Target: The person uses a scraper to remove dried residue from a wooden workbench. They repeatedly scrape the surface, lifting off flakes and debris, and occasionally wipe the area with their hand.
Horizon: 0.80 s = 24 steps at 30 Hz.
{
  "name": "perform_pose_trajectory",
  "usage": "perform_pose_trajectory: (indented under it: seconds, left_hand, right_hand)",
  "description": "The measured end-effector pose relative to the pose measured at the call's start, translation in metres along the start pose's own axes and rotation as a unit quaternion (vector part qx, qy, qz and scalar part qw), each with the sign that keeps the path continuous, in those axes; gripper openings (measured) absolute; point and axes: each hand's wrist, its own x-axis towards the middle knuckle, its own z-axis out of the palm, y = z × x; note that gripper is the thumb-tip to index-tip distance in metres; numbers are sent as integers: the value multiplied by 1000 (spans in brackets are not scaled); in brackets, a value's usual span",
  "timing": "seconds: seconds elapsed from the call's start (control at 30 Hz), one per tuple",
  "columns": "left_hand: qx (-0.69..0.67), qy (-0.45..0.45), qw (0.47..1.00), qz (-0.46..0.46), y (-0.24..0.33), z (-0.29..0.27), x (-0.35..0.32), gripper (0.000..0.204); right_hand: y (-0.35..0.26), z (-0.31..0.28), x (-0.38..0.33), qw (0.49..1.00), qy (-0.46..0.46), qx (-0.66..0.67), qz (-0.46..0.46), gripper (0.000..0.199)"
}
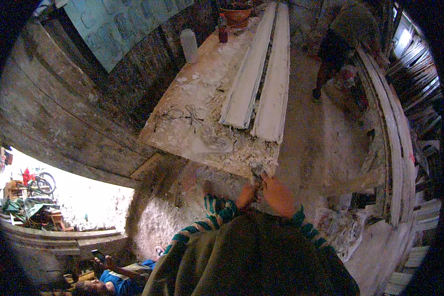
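Note:
My left hand point(245, 197) and my right hand point(278, 194) meet close together in front of my body, at the near end of the worktable point(182, 91). Both have their fingers closed around a small, dark grey object point(256, 178); its kind is too blurred to make out. Just beyond them, whitish crumbs and scraps point(249, 160) cover the table's near corner. Two long, off-white moulded strips point(246, 93) point(274, 98) lie side by side along the table, their near ends a little way past my hands.
On the table are tangled dark cords point(180, 114), a clear plastic piece point(214, 140), a white container point(188, 45), a red-filled bottle point(223, 29) and an orange bowl point(237, 15). A person point(350, 34) bends by more long strips point(392, 128) at right. Another person point(121, 280) holds a phone, lower left.

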Motion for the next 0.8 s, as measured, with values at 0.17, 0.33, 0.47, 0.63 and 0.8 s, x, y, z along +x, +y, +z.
perform_pose_trajectory:
  seconds: [0.17, 0.33, 0.47, 0.63, 0.8]
  left_hand:
    - [-193, 33, 972, -131, 23, -3, -3, 35]
    - [-206, 6, 964, -168, 48, -11, -14, 39]
    - [-302, 21, 930, -207, 48, -12, -19, 47]
    - [-337, 14, 927, -164, 15, -9, -17, 45]
    - [-60, 31, 995, -71, -8, -5, -10, 42]
  right_hand:
    - [40, 36, 64, 989, 35, 120, -83, 37]
    - [52, 3, 60, 895, -82, 432, 75, 35]
    - [36, -30, 19, 935, -104, 312, 129, 33]
    - [28, -23, -18, 998, -26, 55, -20, 36]
    - [16, -10, -31, 996, -73, -22, 41, 38]
